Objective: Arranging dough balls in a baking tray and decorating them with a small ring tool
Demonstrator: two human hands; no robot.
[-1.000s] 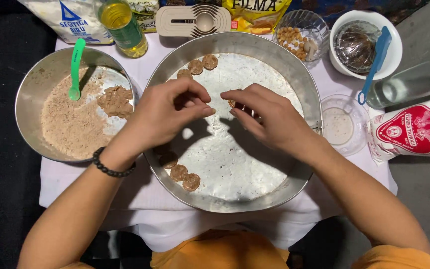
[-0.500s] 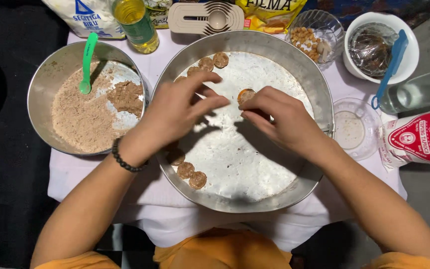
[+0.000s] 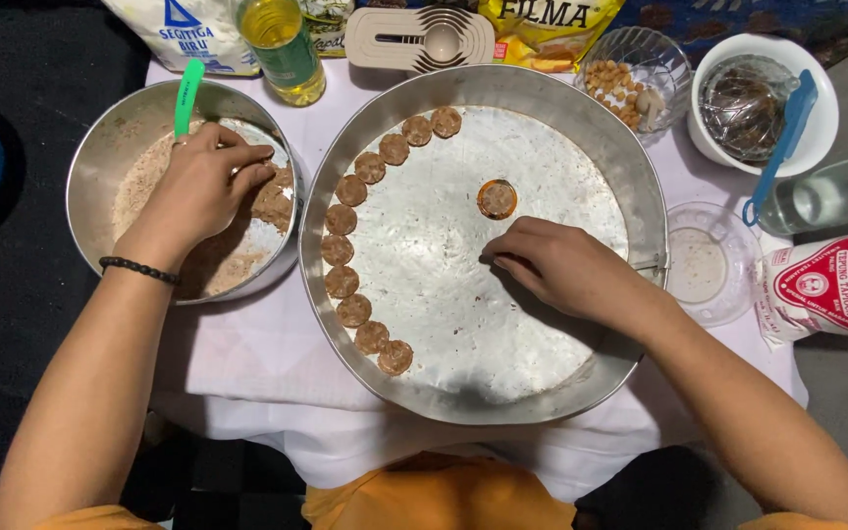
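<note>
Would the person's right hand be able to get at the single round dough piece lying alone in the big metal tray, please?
Probably yes. The right hand rests inside the big metal tray, just below the lone dough piece, with only bare tray surface between them. The left hand is away in the mixing bowl.

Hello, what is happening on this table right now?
A person is shaping small brown dough discs. The left hand reaches into the steel bowl of brown dough, beside a green spatula. The right hand rests on the large round metal tray, just below one single disc. The other discs lie in a curved row along the tray's left edge.
</note>
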